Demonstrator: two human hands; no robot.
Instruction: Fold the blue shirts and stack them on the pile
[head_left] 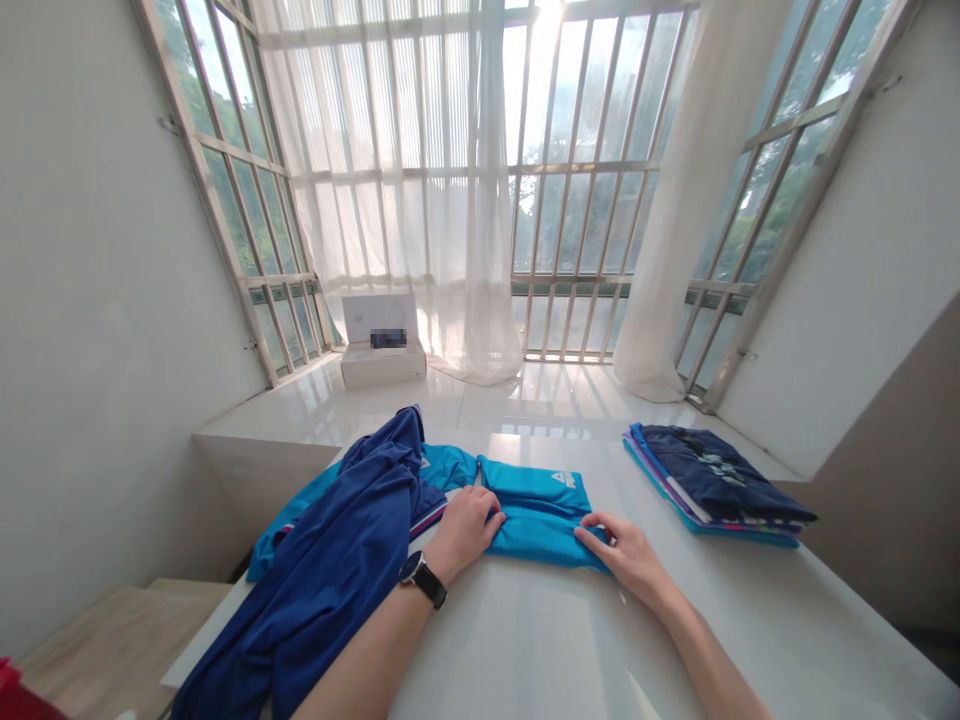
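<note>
A bright blue sports garment (pixel 536 538), folded into a flat rectangle with a white logo at its far right corner, lies on the white table. At its left end, my left hand (pixel 471 525), with a dark watch on the wrist, has its fingers curled on the cloth. My right hand (pixel 624 552) pinches the near right edge between thumb and fingers. A crease runs across the garment's middle. Left of it, a loose navy garment (pixel 322 560) with striped trim lies crumpled over another bright blue garment (pixel 454 465), partly hidden beneath.
A stack of folded clothes (pixel 712 480), navy on top, sits at the right of the white table (pixel 517 640). Behind is a window ledge (pixel 480 400) holding an open white box (pixel 384 362). White curtains (pixel 472 250) hang before a barred window.
</note>
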